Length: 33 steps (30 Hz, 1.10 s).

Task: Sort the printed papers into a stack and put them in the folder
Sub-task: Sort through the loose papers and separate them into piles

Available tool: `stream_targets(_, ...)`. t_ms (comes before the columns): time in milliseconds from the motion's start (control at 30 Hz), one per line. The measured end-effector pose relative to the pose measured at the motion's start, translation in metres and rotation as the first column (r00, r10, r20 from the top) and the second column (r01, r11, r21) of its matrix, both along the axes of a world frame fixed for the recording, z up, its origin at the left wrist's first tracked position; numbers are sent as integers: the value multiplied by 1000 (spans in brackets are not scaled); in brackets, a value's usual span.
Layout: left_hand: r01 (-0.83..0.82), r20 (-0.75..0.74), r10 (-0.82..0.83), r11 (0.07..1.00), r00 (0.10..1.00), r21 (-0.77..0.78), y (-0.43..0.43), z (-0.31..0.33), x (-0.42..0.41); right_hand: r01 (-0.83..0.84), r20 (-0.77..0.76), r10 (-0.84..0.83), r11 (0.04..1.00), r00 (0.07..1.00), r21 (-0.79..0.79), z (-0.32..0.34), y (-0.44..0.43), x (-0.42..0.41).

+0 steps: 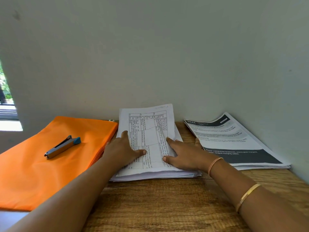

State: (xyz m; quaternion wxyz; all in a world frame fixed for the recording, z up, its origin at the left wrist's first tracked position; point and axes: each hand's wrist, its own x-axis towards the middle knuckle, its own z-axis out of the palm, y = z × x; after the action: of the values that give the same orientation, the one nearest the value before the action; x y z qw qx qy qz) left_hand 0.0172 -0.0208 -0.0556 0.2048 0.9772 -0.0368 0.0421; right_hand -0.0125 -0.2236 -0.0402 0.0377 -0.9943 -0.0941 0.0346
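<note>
Now your left hand (124, 149) and right hand (182, 156) lie flat, fingers spread, on the paper stack (147, 124), whose printed table is too small to read. Just left of your fingers lies the orange folder (50, 173); just right, a second stack (234, 139) headed "2644".

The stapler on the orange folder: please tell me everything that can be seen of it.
The stapler is small and slim, with a grey metal-looking body, an orange-tinted side and a blue cap at its far right end. It lies on the orange folder, slanted, with its metal nose pointing near left. Its arms look almost closed. Only the folder touches it.
</note>
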Motion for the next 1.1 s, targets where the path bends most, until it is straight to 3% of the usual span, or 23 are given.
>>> stream_targets(167,-57,9,60,977,998,-206,1,4,-1,-9,-3,9,1000,1000,3,-1,1,-1)
stream_targets(367,-124,-42,117,953,992,-277,5,4,6,-19,-8,19,1000,1000,19,1,3,-5)
stream_targets(667,-113,5,127,906,992,-408,8,5,7,-25,-39,25,999,999,22,4,5,-10)
stream_targets(833,-101,140,163,923,977,-370,5,11,1,-10,-38,11,1000,999,30,3,5,-10)
stream_targets(967,-32,275,195,864,941,-502,8,15,0,-17,-57,22,995,998,98,4,5,-14)
stream_targets(1100,-27,300,241,819,923,-574,14,18,2,-29,1,29,989,1000,145,2,3,-11)
